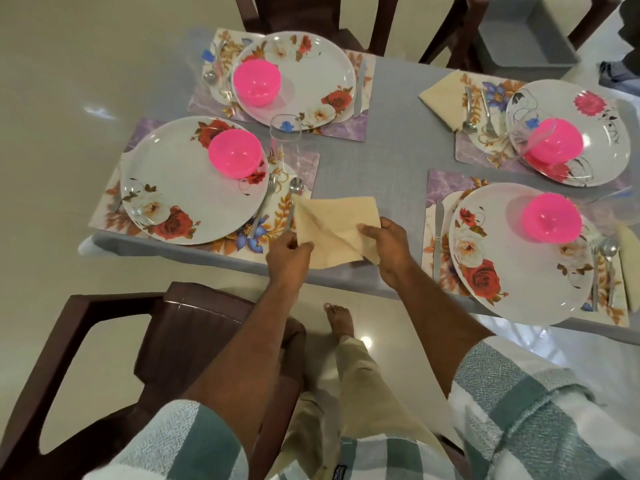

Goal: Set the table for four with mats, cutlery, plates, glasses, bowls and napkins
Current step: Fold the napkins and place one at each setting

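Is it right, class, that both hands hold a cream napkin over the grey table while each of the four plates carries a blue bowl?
Not quite. The head view shows both the left hand and right hand holding the cream napkin over the grey table, but the bowl on each plate is pink, not blue.

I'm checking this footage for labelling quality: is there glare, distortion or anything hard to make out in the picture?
In the head view, wide-angle distortion bends the table edge; ceiling light glares on the floor and glints on the pink bowls; the clear glasses are faint against the mats; both hands on the napkin are sharp.
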`<state>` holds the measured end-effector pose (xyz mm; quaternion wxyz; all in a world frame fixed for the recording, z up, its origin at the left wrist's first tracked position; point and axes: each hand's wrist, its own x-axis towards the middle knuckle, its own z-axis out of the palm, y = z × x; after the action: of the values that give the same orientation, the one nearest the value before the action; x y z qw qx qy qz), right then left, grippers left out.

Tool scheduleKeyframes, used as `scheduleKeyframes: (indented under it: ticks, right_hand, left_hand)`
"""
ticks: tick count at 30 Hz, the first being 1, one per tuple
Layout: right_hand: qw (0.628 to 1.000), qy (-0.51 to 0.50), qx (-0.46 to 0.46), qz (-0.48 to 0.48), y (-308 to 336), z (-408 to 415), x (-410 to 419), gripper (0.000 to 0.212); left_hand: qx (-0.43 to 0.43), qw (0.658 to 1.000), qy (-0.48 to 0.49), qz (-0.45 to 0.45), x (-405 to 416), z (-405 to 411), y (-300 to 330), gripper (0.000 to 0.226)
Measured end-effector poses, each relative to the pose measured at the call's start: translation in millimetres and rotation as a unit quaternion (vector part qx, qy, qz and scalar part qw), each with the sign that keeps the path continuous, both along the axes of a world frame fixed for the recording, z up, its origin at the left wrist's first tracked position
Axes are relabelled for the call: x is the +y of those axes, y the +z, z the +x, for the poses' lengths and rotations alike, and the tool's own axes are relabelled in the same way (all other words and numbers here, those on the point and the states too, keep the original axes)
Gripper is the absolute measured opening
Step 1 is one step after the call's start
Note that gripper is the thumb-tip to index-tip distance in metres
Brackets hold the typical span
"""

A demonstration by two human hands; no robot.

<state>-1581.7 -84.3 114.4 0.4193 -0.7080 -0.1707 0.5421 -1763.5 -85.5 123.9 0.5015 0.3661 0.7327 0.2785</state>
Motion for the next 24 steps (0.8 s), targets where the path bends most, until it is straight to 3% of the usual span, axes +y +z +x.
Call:
scheduleKeyframes:
  ticks: [3, 8, 15, 19, 22, 24]
  right_hand:
    - [0.994, -0.103, -0.032, -0.005, -9.7, -11.4, 3.6, 0.019]
    - [0.979, -0.015, -0.178, -0.098, -5.8, -43.7, 6.2, 0.037]
    - [0.991, 0.043, -0.110, -0.062, -14.2, -61.4, 32.1, 0.042]
    - [0.987, 0.060, -0.111, -0.104, -18.6, -59.2, 43.5, 0.044]
    - [0.961, 0.082, -0.235, -0.117, -13.2, -57.9, 46.4, 0.077]
    - [0.927, 0.106, -0.356, -0.048, -9.4, -56.3, 46.2, 0.086]
  left_hand:
    - [-0.027, 0.999, 0.024, 0.014, -2.4, -34.0, 6.2, 0.024]
    - [-0.017, 1.000, 0.002, 0.002, -3.9, -74.9, 16.8, 0.037]
    - [0.017, 1.000, -0.016, 0.006, 15.1, -79.8, 32.6, 0.028]
    - [0.036, 0.999, -0.037, 0.005, 26.0, -79.1, 37.4, 0.016]
    - [0.036, 0.999, -0.031, -0.001, 32.4, -81.8, 39.5, 0.016]
    - [0.037, 0.999, -0.029, -0.003, 35.1, -84.2, 38.0, 0.016]
